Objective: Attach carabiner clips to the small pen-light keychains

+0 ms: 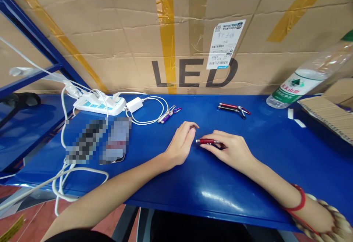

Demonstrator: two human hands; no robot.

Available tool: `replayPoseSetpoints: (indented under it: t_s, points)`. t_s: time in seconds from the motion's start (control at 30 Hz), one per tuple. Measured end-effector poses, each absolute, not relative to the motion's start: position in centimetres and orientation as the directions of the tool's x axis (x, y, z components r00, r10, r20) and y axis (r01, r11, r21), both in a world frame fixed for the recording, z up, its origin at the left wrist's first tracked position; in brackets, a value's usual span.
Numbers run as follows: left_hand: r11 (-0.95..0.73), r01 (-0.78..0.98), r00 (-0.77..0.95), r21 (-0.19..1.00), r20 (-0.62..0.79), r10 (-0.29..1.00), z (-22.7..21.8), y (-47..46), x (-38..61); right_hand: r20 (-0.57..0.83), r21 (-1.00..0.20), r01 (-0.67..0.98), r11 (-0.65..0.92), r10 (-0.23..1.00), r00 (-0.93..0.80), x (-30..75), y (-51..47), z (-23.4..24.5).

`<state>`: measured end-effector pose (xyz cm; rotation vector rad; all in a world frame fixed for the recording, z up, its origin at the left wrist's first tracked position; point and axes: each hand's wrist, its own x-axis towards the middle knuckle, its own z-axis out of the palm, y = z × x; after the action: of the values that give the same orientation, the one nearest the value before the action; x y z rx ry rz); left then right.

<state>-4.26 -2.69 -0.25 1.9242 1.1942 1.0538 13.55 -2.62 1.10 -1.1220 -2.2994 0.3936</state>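
Observation:
A small red keychain flashlight (206, 141) lies between the thumb and fingers of my right hand (233, 146), its silver tip pointing left. My left hand (180, 144) hovers just left of that tip, fingers loosely curved and nothing visible in them; its palm side is partly hidden. Beyond my left hand, a purple flashlight (166, 118) rests beside a silver one, both with carabiner clips. Farther back on the right, a red flashlight (228, 105) and a black flashlight (228, 109) lie side by side, their clips toward the right.
A white power strip (100, 104) with plugs and looping cables sits at the back left of the blue table (220, 183). Two blurred-out flat items lie before it. A water bottle (296, 82) leans at the right near cardboard (328, 115). A large LED carton (124, 32) walls the back.

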Motion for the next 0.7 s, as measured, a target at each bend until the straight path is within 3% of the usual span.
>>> replayPoseSetpoints:
  t_s: [0.7]
  points:
    - [-0.377, 0.417, 0.294, 0.827, 0.27, 0.917, 0.16, -2.82, -4.32, 0.35, -0.474, 0.652, 0.592, 0.806, -0.478, 13.85, -2.27, 1.2]
